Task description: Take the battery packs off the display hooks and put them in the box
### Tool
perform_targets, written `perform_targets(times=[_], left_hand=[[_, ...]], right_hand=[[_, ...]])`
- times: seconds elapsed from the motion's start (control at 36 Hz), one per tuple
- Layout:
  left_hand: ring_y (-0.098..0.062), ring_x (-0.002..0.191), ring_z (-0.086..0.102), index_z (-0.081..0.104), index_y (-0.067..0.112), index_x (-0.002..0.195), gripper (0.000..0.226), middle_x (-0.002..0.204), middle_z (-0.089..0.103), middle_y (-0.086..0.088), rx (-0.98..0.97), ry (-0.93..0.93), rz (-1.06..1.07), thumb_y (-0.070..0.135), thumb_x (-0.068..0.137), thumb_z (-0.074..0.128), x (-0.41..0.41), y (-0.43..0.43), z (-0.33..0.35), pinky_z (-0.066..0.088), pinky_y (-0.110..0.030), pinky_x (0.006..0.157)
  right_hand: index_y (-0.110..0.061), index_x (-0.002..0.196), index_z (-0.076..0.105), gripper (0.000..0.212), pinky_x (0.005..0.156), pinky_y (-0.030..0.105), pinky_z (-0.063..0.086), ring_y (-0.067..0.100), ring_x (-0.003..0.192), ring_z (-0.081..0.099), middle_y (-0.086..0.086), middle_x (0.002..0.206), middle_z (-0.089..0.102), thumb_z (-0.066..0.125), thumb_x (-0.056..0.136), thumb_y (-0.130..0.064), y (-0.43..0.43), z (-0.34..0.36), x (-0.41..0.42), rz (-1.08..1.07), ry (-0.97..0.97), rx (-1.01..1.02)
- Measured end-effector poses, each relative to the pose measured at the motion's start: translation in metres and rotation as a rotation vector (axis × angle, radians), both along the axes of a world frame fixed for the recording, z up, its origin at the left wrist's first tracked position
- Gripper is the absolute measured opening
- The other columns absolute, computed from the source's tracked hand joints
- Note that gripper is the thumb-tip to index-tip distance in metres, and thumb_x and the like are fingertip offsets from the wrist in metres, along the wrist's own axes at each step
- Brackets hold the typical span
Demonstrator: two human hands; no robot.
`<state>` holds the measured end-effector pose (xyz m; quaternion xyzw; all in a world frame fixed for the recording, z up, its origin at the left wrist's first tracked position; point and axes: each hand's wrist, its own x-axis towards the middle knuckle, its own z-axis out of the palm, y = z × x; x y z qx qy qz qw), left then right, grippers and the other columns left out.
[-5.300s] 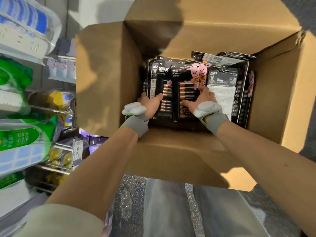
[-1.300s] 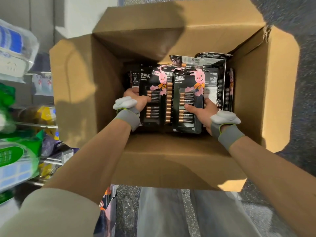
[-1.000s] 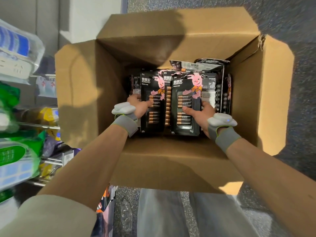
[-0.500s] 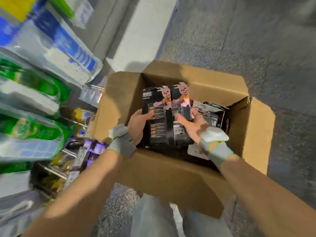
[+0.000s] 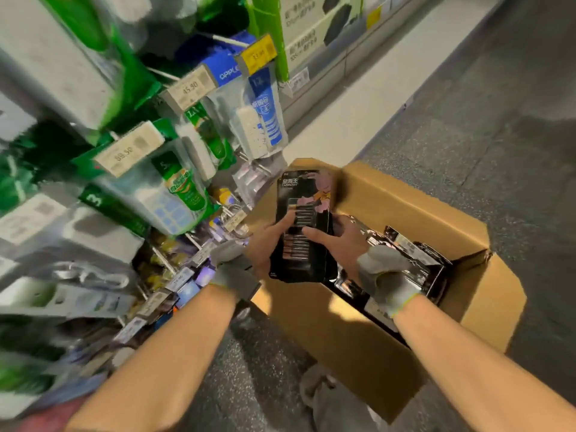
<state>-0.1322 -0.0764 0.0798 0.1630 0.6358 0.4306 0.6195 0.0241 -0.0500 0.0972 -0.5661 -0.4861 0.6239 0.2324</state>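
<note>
Both hands grip a battery pack [image 5: 304, 226] over the box [image 5: 414, 213]: left hand [image 5: 265, 247] & right hand [image 5: 339, 244] w/ thumbs on front

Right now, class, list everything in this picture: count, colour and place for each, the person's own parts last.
held battery pack: one clear, black with pink figure, upright over the box's left side
battery packs in the box: several, black, lying inside
cardboard box: one, brown, open on the floor
power strips: several, white, in green or blue packs, hanging at left
price tags: at least three, white or yellow, on hook ends
floor: grey speckled, around the box
left hand: one, bare, grips the held pack's left edge
right hand: one, bare, grips its right edge
wristbands: two, grey, one on each wrist
</note>
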Motion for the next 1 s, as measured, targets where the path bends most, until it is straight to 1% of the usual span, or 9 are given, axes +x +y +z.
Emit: perform_targets(times=[0.14,0.28,0.39,0.47,0.58,0.69,0.81,0.92,1.0], left_hand=[[-0.041,0.123,0.056,0.054,0.003,0.134,0.080,0.131,0.060,-0.025,0.044,-0.110,0.066,0.053,0.076,0.074,-0.022,-0.065,0.026,0.039,-0.054,0.110],[-0.031,0.102,0.066,0.058,0.007,0.129,0.078,0.120,0.066,-0.016,0.070,0.038,0.217,0.060,0.074,0.073,-0.035,-0.146,0.053,0.054,-0.044,0.092],[-0.032,0.106,0.068,0.059,0.011,0.131,0.089,0.122,0.067,-0.017,0.152,0.030,0.415,0.057,0.061,0.087,-0.046,-0.230,0.084,0.052,-0.051,0.097],[-0.036,0.115,0.063,0.059,0.008,0.132,0.082,0.126,0.064,-0.022,0.212,-0.059,0.529,0.050,0.067,0.085,-0.058,-0.286,0.102,0.046,-0.056,0.103],[-0.036,0.117,0.062,0.064,0.008,0.128,0.097,0.126,0.064,-0.020,0.235,-0.003,0.604,0.061,0.051,0.089,-0.071,-0.332,0.125,0.044,-0.055,0.106],[-0.040,0.110,0.064,0.061,0.004,0.128,0.075,0.117,0.068,-0.020,0.195,0.205,0.731,0.059,0.078,0.071,-0.086,-0.401,0.171,0.051,-0.050,0.099],[-0.028,0.110,0.067,0.065,0.019,0.126,0.073,0.116,0.072,-0.006,0.272,0.241,0.808,0.056,0.065,0.084,-0.103,-0.448,0.201,0.050,-0.045,0.100],[-0.024,0.084,0.073,0.066,0.009,0.124,0.068,0.114,0.071,-0.015,0.314,0.311,0.898,0.045,0.070,0.084,-0.120,-0.488,0.236,0.056,-0.036,0.078],[-0.023,0.078,0.074,0.066,0.008,0.118,0.043,0.098,0.075,-0.013,0.350,0.337,0.862,0.037,0.086,0.071,-0.122,-0.496,0.257,0.058,-0.032,0.071]], right_hand=[[-0.019,0.127,0.058,0.056,0.095,0.037,0.051,0.021,0.103,0.064,0.003,0.117,0.067,0.075,0.078,-0.039,-0.041,0.021,-0.027,0.189,0.022,0.016],[-0.020,0.111,0.064,0.044,0.082,0.027,0.054,0.016,0.089,0.067,-0.001,0.103,0.070,0.078,0.074,-0.039,-0.101,0.046,-0.050,0.380,0.033,0.065],[-0.010,0.109,0.066,0.031,0.067,0.015,0.054,0.004,0.072,0.066,0.004,0.096,0.070,0.073,0.083,-0.024,-0.162,0.080,-0.074,0.524,0.071,0.105],[-0.007,0.123,0.059,0.038,0.095,0.027,0.048,0.014,0.100,0.063,0.005,0.112,0.065,0.065,0.090,-0.023,-0.203,0.106,-0.093,0.643,0.065,0.146],[-0.014,0.103,0.063,0.024,0.094,0.035,0.050,0.023,0.099,0.063,0.010,0.109,0.067,0.074,0.082,-0.020,-0.235,0.124,-0.113,0.602,0.076,0.207],[-0.007,0.124,0.057,0.061,0.092,0.029,0.051,0.025,0.106,0.062,0.013,0.117,0.065,0.077,0.077,-0.038,-0.288,0.159,-0.150,0.753,0.089,0.271],[-0.010,0.121,0.057,0.068,0.094,0.044,0.051,0.030,0.103,0.064,0.014,0.112,0.067,0.082,0.068,-0.043,-0.326,0.186,-0.177,0.748,0.167,0.268],[-0.008,0.116,0.054,0.042,0.063,0.016,0.053,0.017,0.078,0.064,0.008,0.097,0.066,0.074,0.083,-0.026,-0.356,0.225,-0.198,0.814,0.250,0.279],[-0.012,0.118,0.055,0.054,0.086,0.035,0.056,0.023,0.092,0.067,0.006,0.102,0.069,0.078,0.076,-0.038,-0.367,0.241,-0.209,0.840,0.293,0.283]])
